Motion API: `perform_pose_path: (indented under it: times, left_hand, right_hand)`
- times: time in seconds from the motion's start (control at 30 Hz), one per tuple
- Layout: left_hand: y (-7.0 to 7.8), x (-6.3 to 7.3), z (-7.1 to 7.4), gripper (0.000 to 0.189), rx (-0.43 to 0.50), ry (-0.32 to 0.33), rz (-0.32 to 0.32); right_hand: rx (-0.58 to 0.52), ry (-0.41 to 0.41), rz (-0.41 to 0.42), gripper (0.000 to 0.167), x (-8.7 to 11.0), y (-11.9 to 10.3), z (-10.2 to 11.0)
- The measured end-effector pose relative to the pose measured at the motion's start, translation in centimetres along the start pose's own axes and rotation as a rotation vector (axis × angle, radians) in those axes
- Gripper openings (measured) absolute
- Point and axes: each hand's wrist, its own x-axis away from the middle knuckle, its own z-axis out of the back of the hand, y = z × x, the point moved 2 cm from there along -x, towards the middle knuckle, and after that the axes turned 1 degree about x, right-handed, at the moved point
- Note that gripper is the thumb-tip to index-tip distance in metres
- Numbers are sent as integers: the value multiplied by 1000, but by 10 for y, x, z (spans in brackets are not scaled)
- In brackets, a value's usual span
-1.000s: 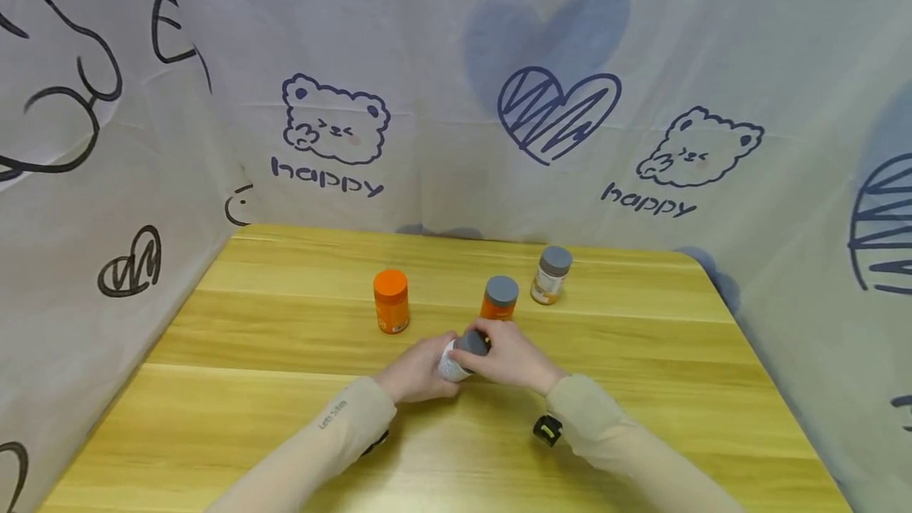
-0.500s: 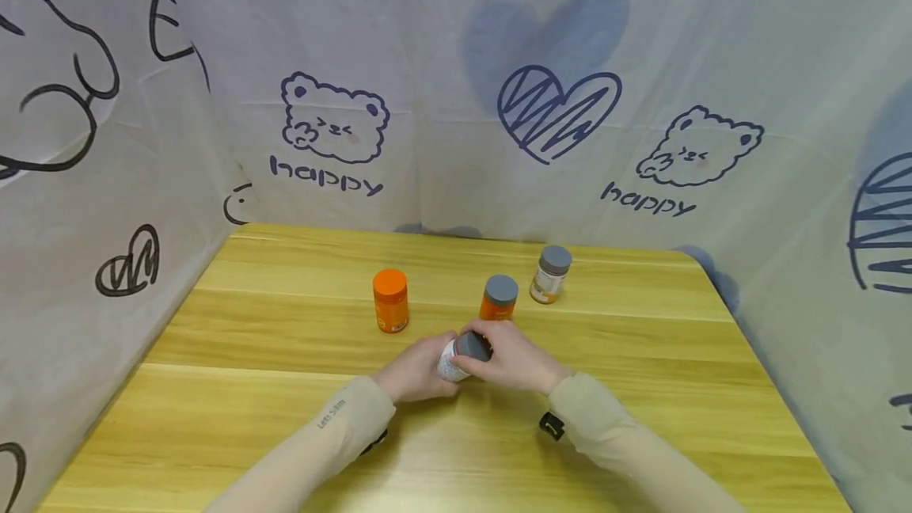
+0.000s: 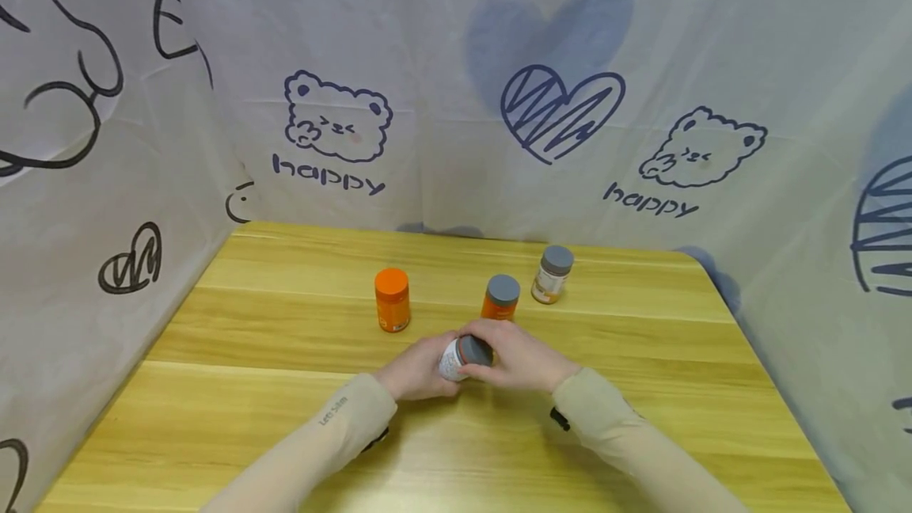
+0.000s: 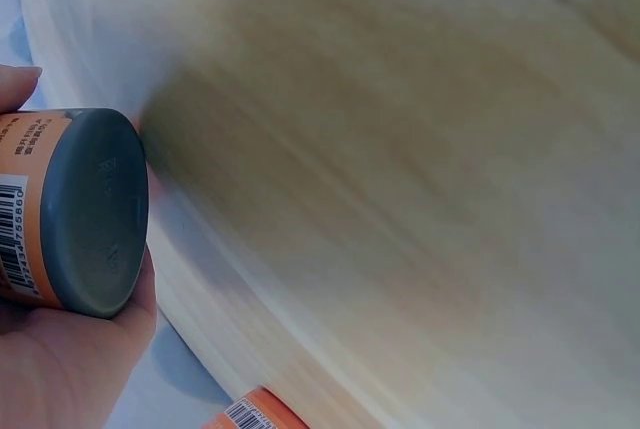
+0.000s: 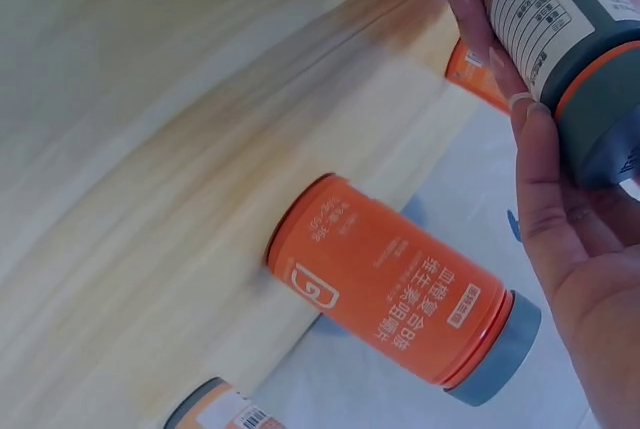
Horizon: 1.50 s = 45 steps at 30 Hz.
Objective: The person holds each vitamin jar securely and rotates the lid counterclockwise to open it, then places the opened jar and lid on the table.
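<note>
In the head view, a pill bottle (image 3: 450,362) with a white label is tilted, its grey cap (image 3: 476,350) toward the right. My left hand (image 3: 416,369) grips its body. Around the cap, the fingers and thumb of my right hand (image 3: 523,356) are curled. A thin orange ring shows between cap and body. The left wrist view shows the bottle's dark grey base (image 4: 100,214) and an orange label band with a barcode. In the right wrist view, my right hand (image 5: 575,279) is at the cap (image 5: 600,114), its fingertips beside the label.
Just behind the hands stands an orange bottle with a grey lid (image 3: 502,291). An all-orange bottle (image 3: 393,299) is at left, and a white-labelled bottle (image 3: 552,275) farther back right. Printed cloth (image 3: 442,85) hangs around the wooden table (image 3: 285,323).
My right hand has turned slightly on the cap and its wrist shifted a little right. More of the cap and the orange ring shows. The left hand stays nearly still.
</note>
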Motion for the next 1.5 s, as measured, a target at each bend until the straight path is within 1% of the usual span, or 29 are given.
perform_pose_path:
  times: [0.1,0.23,0.43,0.57,0.67,0.77,0.93,1.07,1.13,1.23,1.4,1.5]
  left_hand:
    - [0,0,0,60,3,-3,6]
    - [-1,-1,0,60,2,-4,13]
    - [0,-1,1,60,15,-7,26]
    - [2,-1,1,60,21,-10,31]
    - [3,-2,1,60,19,-12,26]
    - [3,-3,0,55,11,-12,24]
    - [4,-3,-1,44,13,-8,23]
    - [5,-2,-2,43,32,-2,27]
    - [5,-1,-2,45,36,-1,28]
    - [6,-1,-2,46,36,1,29]
    - [6,-1,-1,44,36,8,27]
    - [6,-1,-1,42,35,7,25]
  right_hand:
    - [18,-2,30,40,2,1,0]
    - [33,-7,47,43,2,2,0]
    - [33,1,53,43,3,2,-1]
    - [13,20,33,43,3,2,-2]
    - [-12,41,-13,45,4,1,-3]
    - [-49,74,-75,47,3,-1,-2]
    - [-137,112,-231,47,3,-4,2]
    - [-189,119,-374,40,4,-5,5]
    - [-211,110,-425,38,4,-5,5]
    - [-231,86,-476,37,4,-6,6]
    - [-270,37,-521,44,2,-6,5]
    - [-319,8,-542,46,3,-6,2]
